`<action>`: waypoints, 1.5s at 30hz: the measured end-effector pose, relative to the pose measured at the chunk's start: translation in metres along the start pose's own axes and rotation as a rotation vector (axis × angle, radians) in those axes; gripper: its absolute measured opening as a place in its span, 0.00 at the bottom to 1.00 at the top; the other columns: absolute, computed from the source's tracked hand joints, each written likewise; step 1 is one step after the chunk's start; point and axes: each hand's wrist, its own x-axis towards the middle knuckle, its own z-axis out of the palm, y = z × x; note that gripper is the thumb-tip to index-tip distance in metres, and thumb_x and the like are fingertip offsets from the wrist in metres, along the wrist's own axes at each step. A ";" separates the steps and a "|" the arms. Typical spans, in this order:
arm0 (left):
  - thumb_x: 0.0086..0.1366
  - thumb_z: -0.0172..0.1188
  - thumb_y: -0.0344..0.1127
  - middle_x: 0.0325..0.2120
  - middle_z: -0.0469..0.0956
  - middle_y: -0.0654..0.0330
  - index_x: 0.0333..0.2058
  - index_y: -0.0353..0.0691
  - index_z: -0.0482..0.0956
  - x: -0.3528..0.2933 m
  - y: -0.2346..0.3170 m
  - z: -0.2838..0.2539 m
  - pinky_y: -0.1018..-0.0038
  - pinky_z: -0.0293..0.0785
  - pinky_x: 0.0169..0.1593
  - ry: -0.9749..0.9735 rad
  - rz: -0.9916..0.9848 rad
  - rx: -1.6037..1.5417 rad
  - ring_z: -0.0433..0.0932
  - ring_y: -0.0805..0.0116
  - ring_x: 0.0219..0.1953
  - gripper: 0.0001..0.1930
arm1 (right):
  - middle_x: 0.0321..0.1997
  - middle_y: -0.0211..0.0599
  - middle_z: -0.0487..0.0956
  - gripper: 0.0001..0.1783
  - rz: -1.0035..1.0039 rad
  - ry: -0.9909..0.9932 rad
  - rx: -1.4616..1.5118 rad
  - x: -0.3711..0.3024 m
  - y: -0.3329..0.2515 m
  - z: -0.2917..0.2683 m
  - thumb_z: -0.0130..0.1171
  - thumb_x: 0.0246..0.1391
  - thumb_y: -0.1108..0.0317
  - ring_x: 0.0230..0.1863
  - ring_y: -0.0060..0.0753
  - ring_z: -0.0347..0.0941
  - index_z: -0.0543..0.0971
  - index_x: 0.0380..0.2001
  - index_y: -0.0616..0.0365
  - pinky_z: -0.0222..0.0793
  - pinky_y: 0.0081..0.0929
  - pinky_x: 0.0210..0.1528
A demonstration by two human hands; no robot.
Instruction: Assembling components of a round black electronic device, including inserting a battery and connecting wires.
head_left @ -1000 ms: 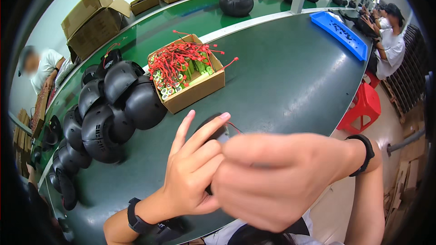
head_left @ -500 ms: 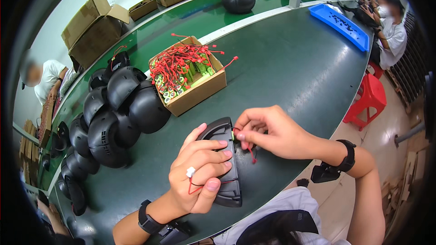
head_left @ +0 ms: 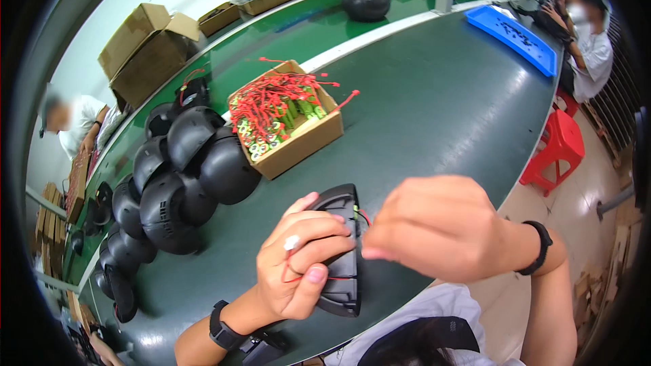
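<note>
Scene seen through 1 head-worn fisheye, pointed downward from above and behind fingers [head_left: 325,251]; fingers framed near, green table [head_left: 434,108] taken in beyond them.

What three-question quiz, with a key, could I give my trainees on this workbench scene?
1. Which of the person's hands is wrapped around the curved black part?
2. True or false: the nearest stool on the floor is green.
3. Choose one. The wires heaped in the open box beside the pile of black shells are mainly: (a) blue, (b) yellow, (c) red.

Key:
1. The left hand.
2. False; that stool is red.
3. (c), as the wires show.
</note>
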 end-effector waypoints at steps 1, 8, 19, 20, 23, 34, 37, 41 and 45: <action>0.61 0.47 0.32 0.44 0.77 0.47 0.37 0.31 0.81 0.003 0.002 0.002 0.48 0.61 0.60 0.008 -0.005 -0.012 0.76 0.52 0.45 0.15 | 0.25 0.34 0.73 0.09 -0.042 0.017 0.018 0.002 -0.004 0.003 0.66 0.38 0.71 0.24 0.32 0.71 0.77 0.24 0.61 0.68 0.26 0.23; 0.62 0.47 0.31 0.48 0.76 0.50 0.42 0.28 0.80 0.001 0.002 0.003 0.50 0.61 0.61 -0.076 0.045 0.043 0.70 0.51 0.51 0.17 | 0.40 0.41 0.77 0.18 0.028 -0.199 0.384 0.017 0.019 -0.003 0.66 0.45 0.69 0.37 0.40 0.76 0.76 0.40 0.62 0.73 0.34 0.39; 0.63 0.41 0.38 0.44 0.81 0.63 0.45 0.38 0.83 0.001 0.012 0.001 0.50 0.45 0.67 -0.052 -0.151 0.167 0.65 0.58 0.52 0.22 | 0.55 0.41 0.75 0.23 0.527 -0.177 1.119 -0.025 0.050 0.029 0.61 0.52 0.77 0.57 0.32 0.70 0.73 0.53 0.64 0.64 0.33 0.63; 0.63 0.41 0.39 0.45 0.81 0.63 0.45 0.37 0.83 0.002 0.012 0.002 0.51 0.44 0.67 -0.054 -0.164 0.155 0.64 0.59 0.52 0.22 | 0.55 0.41 0.75 0.23 0.530 -0.173 1.121 -0.026 0.051 0.030 0.61 0.52 0.77 0.57 0.32 0.70 0.73 0.53 0.64 0.64 0.33 0.63; 0.64 0.41 0.38 0.46 0.80 0.61 0.45 0.35 0.82 0.003 0.011 0.004 0.51 0.45 0.67 -0.050 -0.173 0.134 0.64 0.57 0.54 0.22 | 0.55 0.40 0.74 0.22 0.572 -0.128 1.268 -0.030 0.051 0.034 0.61 0.51 0.78 0.58 0.32 0.69 0.72 0.51 0.64 0.64 0.32 0.62; 0.65 0.46 0.28 0.46 0.76 0.48 0.44 0.22 0.79 -0.004 0.005 0.008 0.55 0.64 0.59 0.039 -0.053 -0.059 0.67 0.39 0.55 0.17 | 0.53 0.36 0.75 0.32 0.335 -0.463 0.651 0.039 0.060 -0.008 0.66 0.44 0.72 0.55 0.32 0.72 0.70 0.55 0.60 0.67 0.35 0.58; 0.66 0.44 0.32 0.43 0.78 0.47 0.41 0.21 0.79 -0.006 0.005 0.011 0.54 0.65 0.58 0.118 -0.027 -0.025 0.70 0.42 0.53 0.19 | 0.50 0.39 0.75 0.29 0.184 -0.279 0.808 0.119 0.082 0.009 0.63 0.46 0.74 0.53 0.30 0.72 0.70 0.54 0.60 0.71 0.30 0.53; 0.65 0.45 0.30 0.41 0.78 0.45 0.39 0.20 0.79 -0.009 0.006 0.007 0.53 0.68 0.55 0.127 -0.015 0.017 0.70 0.39 0.52 0.17 | 0.54 0.45 0.74 0.34 -0.266 -0.500 0.115 0.209 0.093 0.078 0.59 0.38 0.82 0.54 0.47 0.71 0.71 0.55 0.58 0.68 0.38 0.58; 0.63 0.46 0.27 0.42 0.77 0.46 0.40 0.20 0.79 -0.009 0.009 0.015 0.53 0.69 0.55 0.111 0.004 -0.025 0.70 0.36 0.51 0.16 | 0.60 0.41 0.71 0.46 -0.451 -0.663 -0.083 0.235 0.120 0.153 0.61 0.29 0.87 0.61 0.48 0.66 0.67 0.60 0.51 0.66 0.39 0.61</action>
